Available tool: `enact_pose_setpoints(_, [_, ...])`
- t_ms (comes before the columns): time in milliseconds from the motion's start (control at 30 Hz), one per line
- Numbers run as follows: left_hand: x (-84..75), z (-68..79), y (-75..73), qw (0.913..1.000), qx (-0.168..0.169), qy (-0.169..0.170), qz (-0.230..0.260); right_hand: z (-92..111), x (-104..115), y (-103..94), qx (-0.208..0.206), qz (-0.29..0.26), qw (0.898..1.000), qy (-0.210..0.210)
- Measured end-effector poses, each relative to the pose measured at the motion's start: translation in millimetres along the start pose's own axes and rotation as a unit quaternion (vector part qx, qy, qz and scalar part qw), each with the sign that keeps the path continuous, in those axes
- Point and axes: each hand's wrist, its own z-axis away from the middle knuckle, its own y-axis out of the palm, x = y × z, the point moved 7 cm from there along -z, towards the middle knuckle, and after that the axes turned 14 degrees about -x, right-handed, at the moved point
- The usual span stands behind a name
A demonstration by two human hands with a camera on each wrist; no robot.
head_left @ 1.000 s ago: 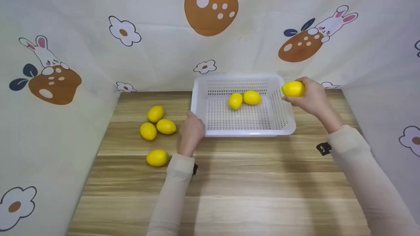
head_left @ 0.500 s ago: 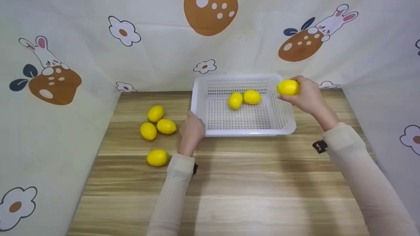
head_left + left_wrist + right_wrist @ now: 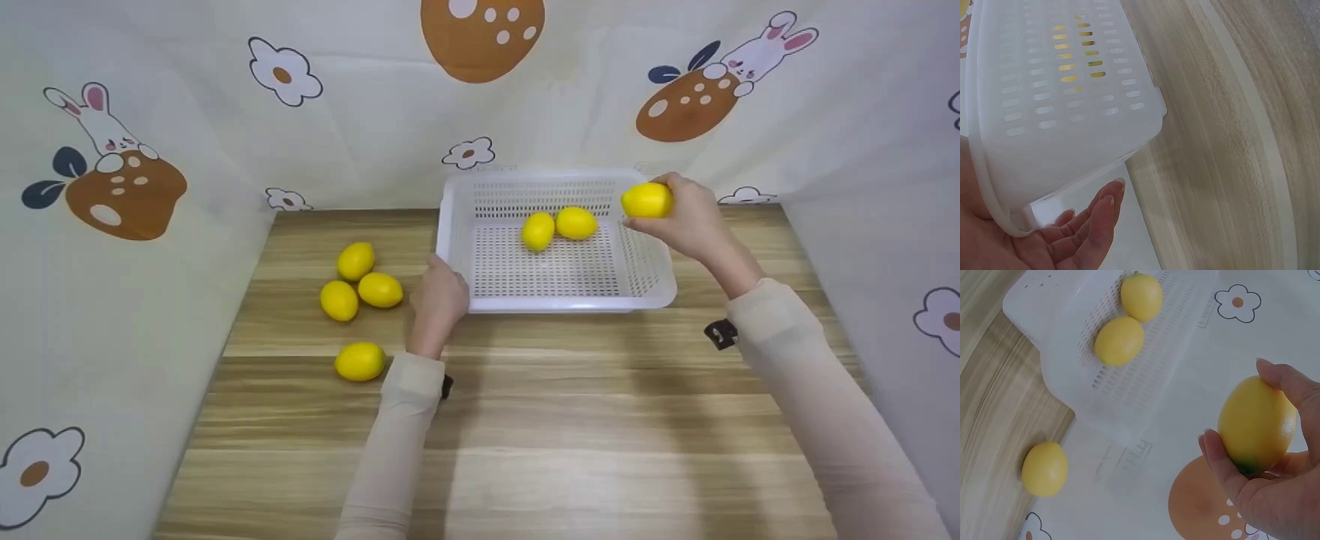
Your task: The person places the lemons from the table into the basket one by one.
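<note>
A white slotted plastic basket (image 3: 566,303) stands at the back of the table with two lemons (image 3: 538,231) inside, side by side. My left hand (image 3: 439,297) holds its near left corner; in the left wrist view the rim lies between the palm and the fingers (image 3: 1100,219). In my right hand (image 3: 694,217) a yellow lemon (image 3: 646,200) is gripped between thumb and fingers, raised over the basket's right rim. The right wrist view shows this lemon (image 3: 1256,424) with a green tip.
On the wooden table (image 3: 570,420), several lemons (image 3: 380,289) lie left of the basket, one nearer the front (image 3: 360,361). Another lemon (image 3: 1044,468) rests beyond the basket's right side, hidden in the head view. Patterned cloth (image 3: 375,135) hangs behind and at both sides.
My right hand has moved left with its lemon, from beside the basket's right rim to above it. The left hand, the basket and the lemons in view on the table have stayed put.
</note>
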Motion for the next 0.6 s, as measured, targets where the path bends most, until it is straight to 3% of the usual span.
enact_pose_setpoints(600, [0.5,0.6,0.1,1.0,0.0,-0.005,0.003,-1.4,16.6,14.2,0.011,-0.009,1.0,-0.012])
